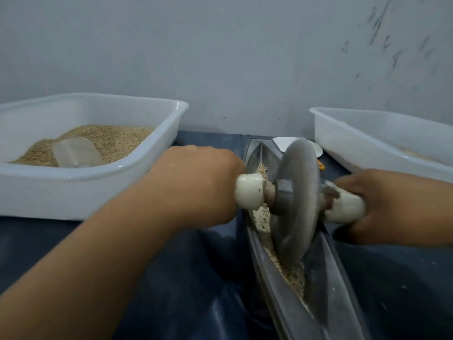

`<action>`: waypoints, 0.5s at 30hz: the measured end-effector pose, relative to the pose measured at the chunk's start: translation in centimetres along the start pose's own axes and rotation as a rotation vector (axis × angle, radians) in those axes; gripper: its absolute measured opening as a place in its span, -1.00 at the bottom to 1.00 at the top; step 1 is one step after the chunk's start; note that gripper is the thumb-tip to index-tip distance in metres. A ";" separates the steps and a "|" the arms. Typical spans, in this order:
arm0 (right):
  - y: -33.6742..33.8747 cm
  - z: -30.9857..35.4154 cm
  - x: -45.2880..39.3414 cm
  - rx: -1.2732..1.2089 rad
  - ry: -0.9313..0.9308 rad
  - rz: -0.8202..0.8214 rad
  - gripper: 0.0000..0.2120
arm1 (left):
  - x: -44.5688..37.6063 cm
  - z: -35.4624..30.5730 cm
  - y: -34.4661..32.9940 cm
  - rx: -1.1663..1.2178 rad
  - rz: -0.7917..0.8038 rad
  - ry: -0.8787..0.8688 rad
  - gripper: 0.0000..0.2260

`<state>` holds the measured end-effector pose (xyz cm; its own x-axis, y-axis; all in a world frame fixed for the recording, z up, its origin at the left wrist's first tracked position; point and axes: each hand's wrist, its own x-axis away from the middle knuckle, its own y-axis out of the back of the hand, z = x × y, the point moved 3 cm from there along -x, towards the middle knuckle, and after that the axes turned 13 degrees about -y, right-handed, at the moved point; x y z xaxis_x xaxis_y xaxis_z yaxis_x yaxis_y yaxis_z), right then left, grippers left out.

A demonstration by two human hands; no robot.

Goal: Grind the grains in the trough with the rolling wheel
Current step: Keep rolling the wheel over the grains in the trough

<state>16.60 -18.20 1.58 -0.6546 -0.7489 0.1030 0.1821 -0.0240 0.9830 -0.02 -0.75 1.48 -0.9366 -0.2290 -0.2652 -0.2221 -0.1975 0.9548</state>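
The long metal trough ran down the middle, and left of it sat a white tub of grain. In the trough, the wheel stood upright on crushed grains. The left hand gripped the wheel's left handle; the right hand gripped its right handle.

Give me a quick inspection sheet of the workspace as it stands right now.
Surface: dark blue cloth, wrinkled, a few pale specks at the right.
Job's things: metal trough holds crushed grains; grinding wheel stands upright in it on its axle.
Clutter: left white tub with grain and a clear scoop; right white tub, contents barely visible; a white and a yellow object behind the wheel, unclear.
Hands: left hand grips the left handle; right hand grips the right handle.
Cables: nothing seen.
Surroundings: pale wall, dark marks at upper right.
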 end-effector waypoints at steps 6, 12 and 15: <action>-0.5 1.1 -3.6 0.040 -0.089 -0.416 -0.81 | -1.2 -0.5 -1.1 -0.235 -0.264 0.126 -0.73; 0.1 1.4 -2.7 0.173 -0.060 -0.395 -0.85 | -0.7 0.4 -1.3 -0.011 -0.101 0.089 -0.88; 0.5 0.2 0.1 -0.004 -0.052 -0.022 -0.61 | 0.4 0.4 -0.4 0.023 0.009 -0.004 -0.85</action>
<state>16.44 -18.16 2.08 -0.6958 -0.7126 0.0893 0.1701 -0.0427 0.9845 -0.44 -0.39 1.06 -0.9396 -0.2266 -0.2565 -0.2202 -0.1735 0.9599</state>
